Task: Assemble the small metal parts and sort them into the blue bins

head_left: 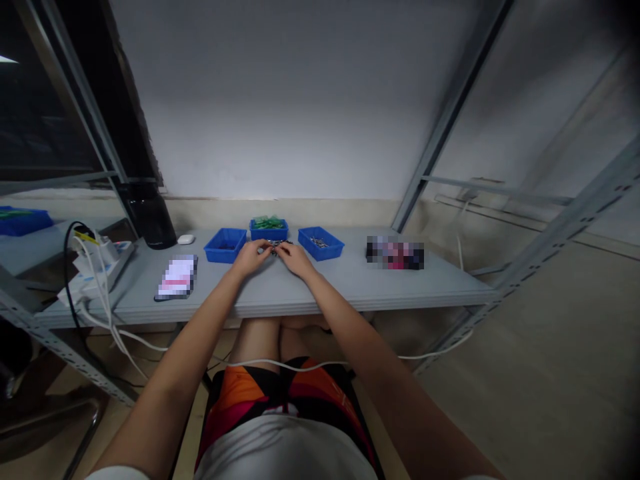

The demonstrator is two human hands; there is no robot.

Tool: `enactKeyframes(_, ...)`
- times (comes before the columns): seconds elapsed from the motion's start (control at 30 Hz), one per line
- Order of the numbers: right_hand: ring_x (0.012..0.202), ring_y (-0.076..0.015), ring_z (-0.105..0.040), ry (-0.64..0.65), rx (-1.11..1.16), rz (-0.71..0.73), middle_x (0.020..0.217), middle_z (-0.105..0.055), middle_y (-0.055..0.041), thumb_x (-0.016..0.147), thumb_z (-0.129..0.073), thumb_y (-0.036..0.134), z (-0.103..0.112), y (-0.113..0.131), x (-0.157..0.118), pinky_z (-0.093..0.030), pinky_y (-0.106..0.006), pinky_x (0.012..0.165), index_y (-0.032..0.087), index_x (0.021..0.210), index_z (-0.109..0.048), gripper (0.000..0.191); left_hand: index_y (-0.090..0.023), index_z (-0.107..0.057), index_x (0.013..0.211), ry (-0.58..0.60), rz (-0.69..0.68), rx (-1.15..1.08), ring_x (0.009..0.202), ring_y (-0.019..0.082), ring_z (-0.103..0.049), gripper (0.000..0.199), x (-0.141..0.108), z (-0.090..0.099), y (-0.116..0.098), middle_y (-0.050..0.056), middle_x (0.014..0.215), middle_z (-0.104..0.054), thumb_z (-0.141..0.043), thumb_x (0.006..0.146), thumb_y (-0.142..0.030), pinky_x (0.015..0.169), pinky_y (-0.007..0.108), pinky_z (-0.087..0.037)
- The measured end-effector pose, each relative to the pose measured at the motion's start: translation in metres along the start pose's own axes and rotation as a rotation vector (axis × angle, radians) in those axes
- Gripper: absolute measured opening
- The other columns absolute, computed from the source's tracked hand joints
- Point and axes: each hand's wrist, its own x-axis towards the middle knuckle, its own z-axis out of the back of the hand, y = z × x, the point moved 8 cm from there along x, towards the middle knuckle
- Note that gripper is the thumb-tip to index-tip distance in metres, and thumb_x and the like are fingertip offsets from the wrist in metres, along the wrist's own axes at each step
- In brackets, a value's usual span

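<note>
My left hand [251,256] and my right hand [296,258] meet over the tabletop, fingertips bent together in a pinch. Small dark and shiny metal pieces [273,245] show between them, too small to name. Just behind the hands is a blue bin [269,234] with green pieces [268,222] in it. Left of my left hand stands another blue bin [225,256] with nothing visible inside. To the right, a third blue bin [330,253] contains small silvery metal parts [318,242]. Both palms face down, and the fingers partly hide what lies between them.
On the grey table [350,287] lie a phone [177,277] at left and a blurred-out object [395,253] at right. A black bottle [153,217], a white earbud case [186,239] and a power strip [100,273] with cables stand left. Metal posts frame the table before a wall.
</note>
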Motion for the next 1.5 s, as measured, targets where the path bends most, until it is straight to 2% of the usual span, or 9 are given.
enactKeyframes(0.1,0.07,-0.0137,-0.057,-0.004,0.002,0.004,0.078,-0.068,-0.0027,0.09,-0.05,0.032,0.0,0.0,0.0,-0.04,-0.024,0.071,0.018,0.085,-0.068,0.023,-0.014,-0.068,0.095,0.003,0.03,-0.023,0.081,0.018,-0.065,0.023,-0.001,-0.001,0.003,0.008,0.093,-0.072,-0.054,0.085,-0.029,0.074,0.027,-0.05)
enactKeyframes(0.23,0.068,-0.0132,-0.055,0.001,0.012,0.002,0.074,-0.066,-0.0021,0.09,-0.049,0.033,0.0,0.002,-0.001,-0.039,-0.024,0.07,0.018,0.083,-0.068,0.025,-0.015,-0.069,0.09,0.05,-0.012,0.007,0.074,0.016,-0.062,0.022,-0.001,-0.003,0.0,0.006,0.085,-0.071,-0.057,0.083,-0.032,0.073,0.027,-0.049)
enactKeyframes(0.43,0.066,-0.0122,-0.053,0.047,0.046,0.011,0.073,-0.065,-0.001,0.088,-0.051,0.036,-0.003,0.004,-0.002,-0.039,-0.023,0.065,0.017,0.08,-0.068,0.027,-0.015,-0.07,0.088,0.084,-0.052,0.036,0.076,0.018,-0.062,0.019,-0.001,-0.006,-0.003,0.006,0.085,-0.071,-0.06,0.079,-0.028,0.074,0.028,-0.048)
enactKeyframes(0.63,0.066,-0.012,-0.053,0.083,0.092,0.013,0.073,-0.065,-0.001,0.087,-0.05,0.031,-0.006,0.006,-0.003,-0.039,-0.023,0.065,0.016,0.079,-0.068,0.024,-0.015,-0.07,0.084,0.096,-0.053,0.074,0.077,0.017,-0.061,0.017,0.0,-0.009,0.0,0.005,0.083,-0.07,-0.061,0.075,-0.027,0.073,0.026,-0.047)
enactKeyframes(0.97,0.067,-0.0125,-0.052,0.1,0.168,-0.045,0.071,-0.063,-0.0009,0.085,-0.049,0.031,-0.01,-0.001,-0.001,-0.04,-0.024,0.068,0.016,0.075,-0.064,0.024,-0.015,-0.07,0.086,0.112,-0.072,0.058,0.073,0.016,-0.059,0.018,0.0,-0.008,-0.005,0.005,0.081,-0.069,-0.06,0.078,-0.027,0.071,0.027,-0.046)
enactKeyframes(1.27,0.072,-0.0132,-0.059,0.039,0.185,-0.036,0.085,-0.068,-0.0042,0.083,-0.056,0.032,-0.004,0.006,-0.003,-0.045,-0.026,0.072,0.016,0.09,-0.064,0.019,-0.014,-0.069,0.084,0.15,-0.065,0.052,0.071,0.016,-0.057,0.017,-0.002,-0.014,0.002,0.005,0.079,-0.068,-0.056,0.078,-0.024,0.07,0.026,-0.044)
enactKeyframes(1.37,0.071,-0.0134,-0.06,0.038,0.163,-0.024,0.082,-0.068,-0.0037,0.082,-0.058,0.034,-0.004,0.009,-0.004,-0.046,-0.026,0.071,0.016,0.086,-0.064,0.019,-0.014,-0.069,0.083,0.17,-0.06,0.051,0.07,0.016,-0.057,0.017,-0.002,-0.017,0.003,0.004,0.075,-0.067,-0.056,0.076,-0.023,0.069,0.026,-0.044)
enactKeyframes(1.5,0.071,-0.0131,-0.06,0.041,0.132,-0.037,0.081,-0.069,-0.003,0.083,-0.055,0.028,-0.004,0.007,-0.003,-0.045,-0.025,0.07,0.017,0.082,-0.064,0.014,-0.013,-0.07,0.084,0.176,-0.046,0.054,0.069,0.015,-0.056,0.018,-0.001,-0.02,0.007,0.004,0.075,-0.067,-0.057,0.075,-0.023,0.067,0.025,-0.043)
